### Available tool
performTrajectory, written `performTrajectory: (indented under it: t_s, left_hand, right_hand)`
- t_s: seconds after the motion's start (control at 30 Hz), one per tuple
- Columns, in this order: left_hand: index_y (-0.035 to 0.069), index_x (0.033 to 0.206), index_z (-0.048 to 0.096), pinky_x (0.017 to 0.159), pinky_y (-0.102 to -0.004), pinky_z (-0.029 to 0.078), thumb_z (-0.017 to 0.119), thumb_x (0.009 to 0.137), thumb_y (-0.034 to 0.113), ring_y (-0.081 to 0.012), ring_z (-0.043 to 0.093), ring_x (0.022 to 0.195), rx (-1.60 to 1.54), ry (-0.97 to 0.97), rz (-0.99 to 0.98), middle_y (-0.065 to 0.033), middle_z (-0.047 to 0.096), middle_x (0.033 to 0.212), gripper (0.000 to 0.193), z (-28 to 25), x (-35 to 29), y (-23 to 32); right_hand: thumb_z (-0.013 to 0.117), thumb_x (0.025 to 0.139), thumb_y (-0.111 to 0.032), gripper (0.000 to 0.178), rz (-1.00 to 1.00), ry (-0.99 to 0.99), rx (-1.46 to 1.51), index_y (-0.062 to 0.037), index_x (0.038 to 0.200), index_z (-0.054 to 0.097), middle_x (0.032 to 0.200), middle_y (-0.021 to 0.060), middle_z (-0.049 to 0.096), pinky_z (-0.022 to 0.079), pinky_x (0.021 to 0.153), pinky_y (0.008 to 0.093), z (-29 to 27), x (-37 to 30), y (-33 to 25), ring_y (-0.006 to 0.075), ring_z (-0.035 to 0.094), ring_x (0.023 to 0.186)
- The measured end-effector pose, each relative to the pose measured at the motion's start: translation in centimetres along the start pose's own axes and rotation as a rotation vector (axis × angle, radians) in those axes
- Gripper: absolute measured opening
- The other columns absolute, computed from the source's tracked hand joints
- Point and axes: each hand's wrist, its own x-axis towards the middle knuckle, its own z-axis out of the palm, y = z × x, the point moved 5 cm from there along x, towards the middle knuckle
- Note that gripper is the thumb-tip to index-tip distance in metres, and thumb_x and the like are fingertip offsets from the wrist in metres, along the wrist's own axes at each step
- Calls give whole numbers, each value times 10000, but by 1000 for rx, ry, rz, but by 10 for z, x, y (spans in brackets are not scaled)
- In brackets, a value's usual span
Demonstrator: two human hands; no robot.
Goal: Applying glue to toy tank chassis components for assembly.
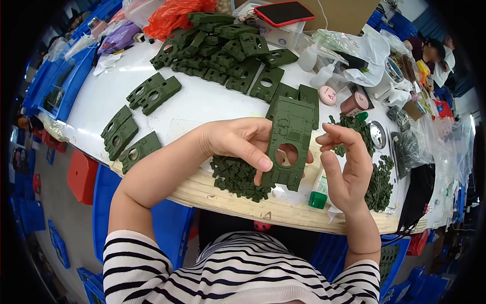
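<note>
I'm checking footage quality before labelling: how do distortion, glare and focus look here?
In the head view, the table's wooden front edge bows and the picture's corners go black; in the head view, the white tabletop is bright, with a pale sheen toward its far left; also in the head view, the green part in the left hand looks reasonably sharp.

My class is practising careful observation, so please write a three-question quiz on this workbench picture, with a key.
1. Which hand grips the green part with the round hole?
2. True or false: every large green part on the table lies in one heap.
3. What colour is the edging around the phone? a) blue b) red c) yellow

Key: 1. The left hand. 2. False; several separate parts lie at the left. 3. b.
</note>
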Motion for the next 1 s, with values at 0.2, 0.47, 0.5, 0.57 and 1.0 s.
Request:
performTrajectory:
  t_s: [0.2,0.47,0.5,0.57,1.0]
  left_hand:
    - [-82,1323,392,700,-315,537,709,700,109,-307,593,1064,-6,-6,-48,-260,503,1254,725,4,-1,-8]
    - [-59,1279,480,611,-265,570,699,806,101,-155,629,833,28,-153,1,-157,580,1166,545,8,-1,-18]
    - [-61,1255,503,607,-252,561,695,816,113,-138,635,765,46,-157,3,-146,601,1126,510,10,0,-18]
    - [-62,1229,531,589,-243,546,690,830,149,-131,635,722,59,-133,-38,-122,635,1043,478,13,-3,-12]
    - [38,1116,596,687,-322,520,819,617,222,-262,617,835,1653,760,569,-106,632,912,576,33,-22,39]
  right_hand:
    - [598,908,-90,420,284,38,489,46,1287,476,953,89,646,472,781,262,10,0,6,110,590,836]
    - [616,873,-24,226,513,-51,833,48,1080,561,843,75,656,463,531,177,9,-8,15,80,616,659]
    - [618,869,-24,180,529,-78,878,39,1030,567,816,74,654,460,503,178,9,-9,15,88,621,625]
    - [612,866,-58,119,501,-42,909,7,944,550,799,86,653,478,509,193,6,-9,13,106,629,621]
    - [567,918,-68,143,397,152,564,34,1013,535,914,118,660,536,698,239,4,-4,10,133,657,789]
